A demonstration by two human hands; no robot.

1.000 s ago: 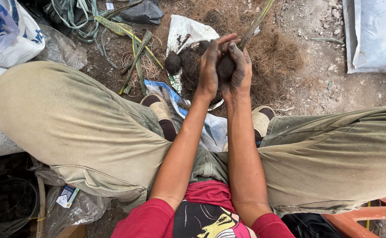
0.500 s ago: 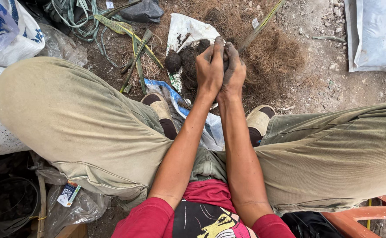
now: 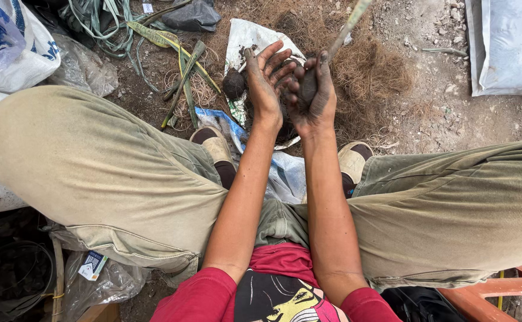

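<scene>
The right hand (image 3: 313,95) has its fingers curled around a dark clump (image 3: 306,86) with a stalk sticking up. The left hand (image 3: 265,80) is spread open beside it, palm toward it. Brown fibres (image 3: 374,65) lie on the ground just past them.

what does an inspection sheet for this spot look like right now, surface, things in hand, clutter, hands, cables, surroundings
surface: bare dirt ground with small stones and a mat of dry brown fibre.
job's things: dark soil ball with a thin stem, in the right hand; a second dark ball lies on the ground.
clutter: green leaf strips, white woven sack, blue plastic.
grippers: left hand open, fingers spread, soiled; right hand closed round the soil ball.
cables: green cord bundle.
surroundings: white sack, clear bags, orange frame.
</scene>
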